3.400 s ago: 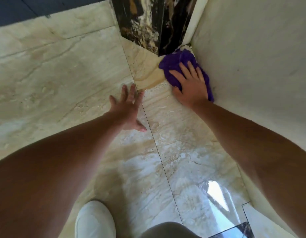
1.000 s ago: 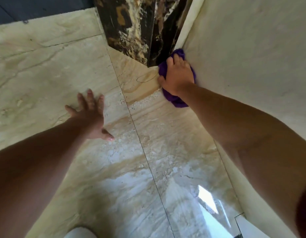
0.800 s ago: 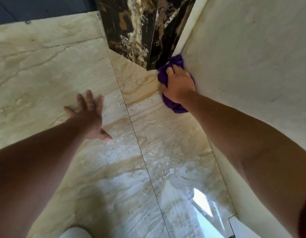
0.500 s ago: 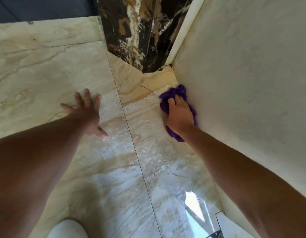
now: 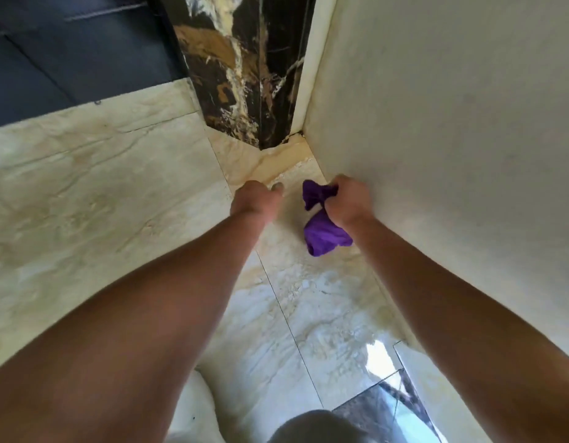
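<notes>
I'm clamping my right grip [image 5: 347, 203] around the bunched purple cloth [image 5: 326, 236], which is hanging close beside the right wall [image 5: 452, 155]; my left grip [image 5: 256, 203] is hovering just left, fingers curled, empty.

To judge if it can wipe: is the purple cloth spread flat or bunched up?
Bunched up: the right hand grips the purple cloth around its middle, crumpled ends sticking out.

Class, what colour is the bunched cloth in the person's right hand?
The bunched cloth is solid purple; head view shows it best.
</notes>
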